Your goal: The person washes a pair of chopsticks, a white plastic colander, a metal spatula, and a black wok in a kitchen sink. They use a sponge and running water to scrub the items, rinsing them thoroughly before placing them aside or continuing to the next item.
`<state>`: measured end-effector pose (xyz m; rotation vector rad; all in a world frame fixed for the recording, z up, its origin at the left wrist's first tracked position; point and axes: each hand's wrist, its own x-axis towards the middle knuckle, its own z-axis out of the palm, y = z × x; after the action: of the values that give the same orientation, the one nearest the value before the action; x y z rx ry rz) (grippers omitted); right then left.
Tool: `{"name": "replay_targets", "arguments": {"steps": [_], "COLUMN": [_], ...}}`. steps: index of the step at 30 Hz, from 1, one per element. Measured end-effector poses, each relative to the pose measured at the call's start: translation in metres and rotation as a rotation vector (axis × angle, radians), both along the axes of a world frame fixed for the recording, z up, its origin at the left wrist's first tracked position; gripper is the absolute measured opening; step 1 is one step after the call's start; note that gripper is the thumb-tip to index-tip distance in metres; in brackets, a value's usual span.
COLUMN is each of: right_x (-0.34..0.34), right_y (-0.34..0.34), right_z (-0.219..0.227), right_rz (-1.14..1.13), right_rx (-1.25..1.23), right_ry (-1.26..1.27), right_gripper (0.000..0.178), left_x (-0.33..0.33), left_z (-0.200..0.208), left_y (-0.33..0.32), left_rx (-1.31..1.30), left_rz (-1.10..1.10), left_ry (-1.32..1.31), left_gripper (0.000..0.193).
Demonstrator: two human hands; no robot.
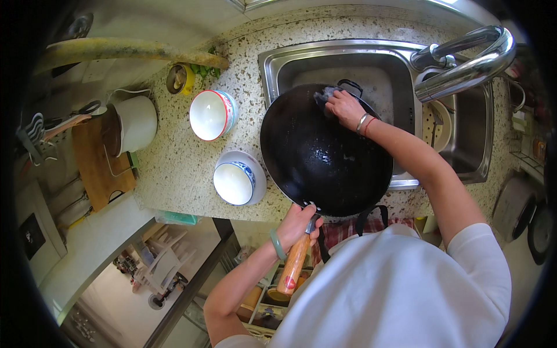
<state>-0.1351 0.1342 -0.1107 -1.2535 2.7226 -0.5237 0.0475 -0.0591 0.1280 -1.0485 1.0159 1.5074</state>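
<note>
A large black wok point(325, 151) rests tilted over the front left edge of the steel sink, its inner side wet with shiny spots. My left hand point(300, 219) is closed round the base of its wooden handle point(295, 264), close to the wok's rim. Against the far inner wall of the wok, my right hand point(343, 109) presses a dark grey scrubbing pad point(324, 98), which my fingers partly cover. Beyond that hand, a small loop handle point(351, 87) sticks out from the wok's far rim.
The sink point(380, 78) has a chrome faucet point(464, 64) curving over its right side and a strainer basket point(436, 124) in the smaller basin. Left of the wok stand a red-rimmed bowl point(209, 115) and stacked blue-patterned bowls point(234, 182). A white pot point(138, 123) is farther left.
</note>
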Motion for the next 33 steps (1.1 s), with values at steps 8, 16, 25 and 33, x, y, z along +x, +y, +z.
{"name": "replay_targets", "arguments": {"steps": [8, 16, 25, 33], "right_x": [0.081, -0.005, 0.079, 0.001], "right_y": [0.077, -0.016, 0.071, -0.020], "right_z": [0.045, 0.003, 0.050, 0.018], "right_rz": [0.171, 0.027, 0.173, 0.026], "right_rx": [0.111, -0.022, 0.125, -0.038], "right_ry": [-0.361, 0.049, -0.374, 0.014], "right_gripper": [0.019, 0.017, 0.021, 0.017], "left_x": [0.002, 0.002, 0.015, 0.018], "left_z": [-0.001, -0.003, -0.004, -0.002], "left_y": [-0.003, 0.003, -0.001, 0.002], "left_rx": [0.002, -0.017, -0.014, -0.035], "left_rz": [0.053, 0.014, 0.063, 0.027], "left_ry": [-0.020, -0.016, -0.013, -0.015], "left_gripper": [0.013, 0.012, 0.013, 0.010]}}
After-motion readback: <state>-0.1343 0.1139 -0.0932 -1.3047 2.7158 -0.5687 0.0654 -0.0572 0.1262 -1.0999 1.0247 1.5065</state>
